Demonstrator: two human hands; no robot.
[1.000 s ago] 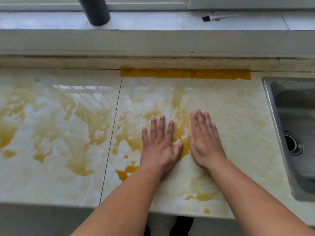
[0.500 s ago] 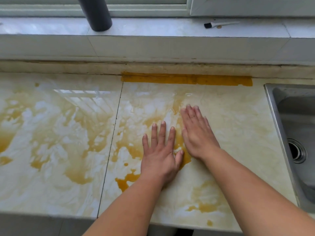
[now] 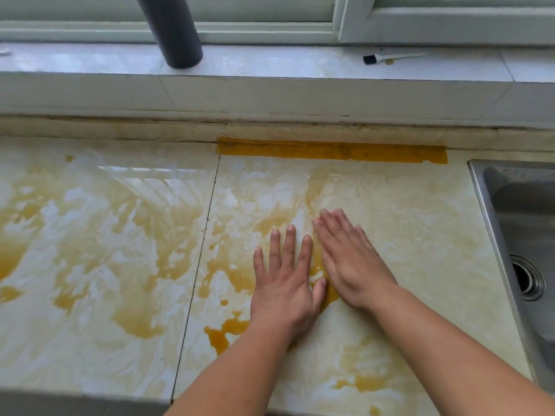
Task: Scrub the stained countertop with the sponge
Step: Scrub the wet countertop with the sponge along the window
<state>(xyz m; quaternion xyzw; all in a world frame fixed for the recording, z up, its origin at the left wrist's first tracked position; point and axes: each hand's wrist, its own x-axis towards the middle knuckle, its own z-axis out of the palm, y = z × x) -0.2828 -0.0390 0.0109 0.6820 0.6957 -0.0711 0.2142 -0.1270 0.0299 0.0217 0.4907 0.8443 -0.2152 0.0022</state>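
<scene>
The pale tiled countertop (image 3: 405, 223) is smeared with yellow-orange stains, with a thick puddle (image 3: 225, 330) near the front and a band of stain (image 3: 330, 151) along the back edge. My left hand (image 3: 285, 283) lies flat on the counter, palm down, fingers apart, holding nothing. My right hand (image 3: 351, 259) lies flat beside it, angled to the left, its fingers together and empty. The two hands almost touch at the left thumb. No sponge is in view.
A steel sink (image 3: 522, 253) with a drain is set into the counter at the right. Behind the counter a raised ledge (image 3: 270, 94) carries a dark grey cylinder (image 3: 174, 31) and a small black-tipped brush (image 3: 387, 57). A tile seam (image 3: 201, 244) runs front to back.
My right hand has slid up and to the left over the stain, turning its fingers leftward. My left hand stays flat in about the same place. The view has tilted upward slightly.
</scene>
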